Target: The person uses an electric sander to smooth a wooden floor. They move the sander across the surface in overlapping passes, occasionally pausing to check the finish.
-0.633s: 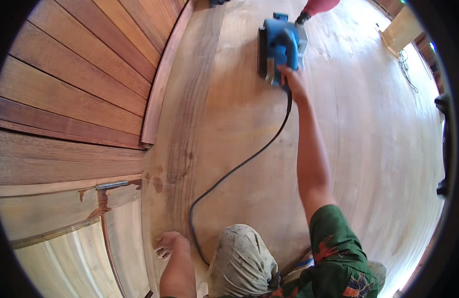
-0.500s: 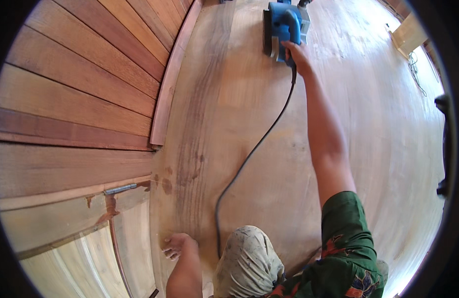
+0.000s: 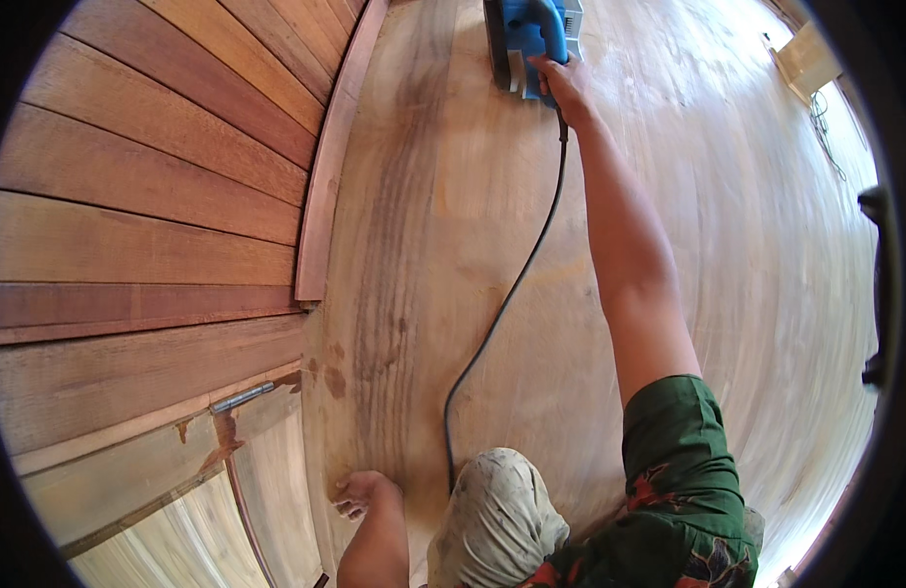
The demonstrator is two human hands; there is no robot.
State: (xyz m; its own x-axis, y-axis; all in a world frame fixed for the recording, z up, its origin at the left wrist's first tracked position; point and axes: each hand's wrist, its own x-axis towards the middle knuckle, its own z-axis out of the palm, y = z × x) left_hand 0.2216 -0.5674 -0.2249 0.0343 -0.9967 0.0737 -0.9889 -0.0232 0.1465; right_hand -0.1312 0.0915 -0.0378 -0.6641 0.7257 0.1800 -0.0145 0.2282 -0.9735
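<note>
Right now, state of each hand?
Left hand: loosely open, nothing visible in it.
Right hand: closed, holding the blue power tool.

**Worn kit: green print shirt, pale trousers, bare hands**

Shirt (image 3: 615,559): dark green, short-sleeved. Right sleeve (image 3: 679,431) is loose, ends above the elbow, straight hem, a few soft creases. Red flower (image 3: 649,485) printed low on the sleeve; more red at the shirt front. Larger dark flower (image 3: 716,563) with pale-outlined petals near the lower edge. Trousers (image 3: 497,519): pale grey-beige, small dark specks, cloth smooth and rounded over the knee, folds below. Both forearms bare. Left hand (image 3: 365,493) and right hand (image 3: 568,86) bare, slim-fingered.
</note>
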